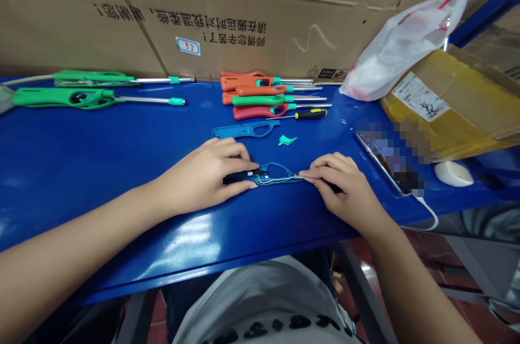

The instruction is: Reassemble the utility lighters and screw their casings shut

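Note:
An opened blue lighter casing half (287, 168) lies on the table with its inside facing up. My left hand (215, 170) grips its handle end, thumb on the near edge and fingers on the far edge. Inside sit a small black part (262, 173) with a white end and a thin white wire (278, 179) running right. My right hand (345, 184) is closed at the casing's right tip, pinching a small metal tube (298, 176); most of it is hidden by the fingers. Beyond lie the other blue casing half (244, 130) and a teal trigger (287, 140).
Several orange, red and green lighters (260, 100) and a yellow-black screwdriver (311, 114) lie behind. Two green lighters (65, 97) are at left. A phone (382, 165), white mouse (454, 174), taped box (455, 100) and plastic bag (402, 46) stand right. A large carton (134, 35) backs the table.

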